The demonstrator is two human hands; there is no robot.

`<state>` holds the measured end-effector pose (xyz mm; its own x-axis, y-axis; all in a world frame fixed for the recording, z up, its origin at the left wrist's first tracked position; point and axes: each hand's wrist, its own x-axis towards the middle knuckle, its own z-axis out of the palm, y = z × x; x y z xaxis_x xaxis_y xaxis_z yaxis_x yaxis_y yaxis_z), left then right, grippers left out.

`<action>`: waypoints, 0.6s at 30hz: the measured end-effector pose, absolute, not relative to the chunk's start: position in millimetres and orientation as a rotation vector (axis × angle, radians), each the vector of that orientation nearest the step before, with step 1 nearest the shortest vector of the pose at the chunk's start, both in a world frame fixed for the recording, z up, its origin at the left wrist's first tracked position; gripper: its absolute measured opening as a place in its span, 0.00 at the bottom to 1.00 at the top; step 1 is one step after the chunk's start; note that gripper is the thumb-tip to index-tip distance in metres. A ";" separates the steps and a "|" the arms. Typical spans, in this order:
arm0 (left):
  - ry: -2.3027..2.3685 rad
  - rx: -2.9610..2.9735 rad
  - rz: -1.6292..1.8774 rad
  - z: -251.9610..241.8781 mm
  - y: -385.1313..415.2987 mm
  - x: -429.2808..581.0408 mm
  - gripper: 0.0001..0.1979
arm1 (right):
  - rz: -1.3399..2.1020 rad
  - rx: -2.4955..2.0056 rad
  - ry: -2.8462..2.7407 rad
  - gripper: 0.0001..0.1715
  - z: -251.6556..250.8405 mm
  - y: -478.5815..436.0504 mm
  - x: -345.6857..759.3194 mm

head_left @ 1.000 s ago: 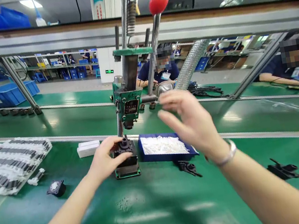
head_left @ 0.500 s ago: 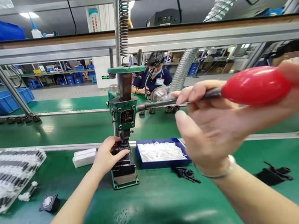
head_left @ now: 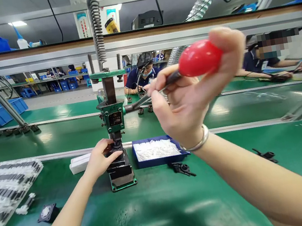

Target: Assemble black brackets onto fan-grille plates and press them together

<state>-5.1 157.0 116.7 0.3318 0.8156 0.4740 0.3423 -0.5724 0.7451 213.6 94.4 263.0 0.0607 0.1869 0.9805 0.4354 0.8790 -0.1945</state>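
Note:
A green hand-operated arbor press (head_left: pixel 114 117) stands upright on the green bench, with a coiled spring above its ram. My right hand (head_left: pixel 183 96) is closed round the press lever (head_left: pixel 137 103), a dark metal rod ending in a red ball knob (head_left: pixel 201 57). The rod slants up toward the right. At the press base, my left hand (head_left: pixel 100 159) has its thumb and fingers round a small black part (head_left: pixel 117 148) under the ram. The fingers hide much of that part.
Right of the press is a blue tray (head_left: pixel 159 161) of white pieces, with a black plastic part (head_left: pixel 182 169) before it. On the left lie rows of black-and-white parts (head_left: pixel 7 191), a black housing (head_left: pixel 48 213) and a white box (head_left: pixel 80 163). A co-worker (head_left: pixel 141 78) sits beyond.
My right hand and the red knob have risen, tilting the lever upward from nearly level. My left hand stays at the press base. The camera view has shifted.

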 end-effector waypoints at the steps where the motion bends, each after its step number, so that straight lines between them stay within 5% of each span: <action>1: 1.022 2.075 1.195 117.8 153.9 -4.1 0.18 | -0.174 -0.538 -1.549 0.39 262.1 90.5 218.2; 10: 1.109 2.140 1.371 95.5 82.9 51.9 0.23 | 0.396 -1.244 -1.850 0.47 131.6 41.2 219.7; 18: 1.033 2.257 1.358 37.6 64.7 144.0 0.20 | 0.113 -1.704 -1.564 0.22 75.4 7.6 260.4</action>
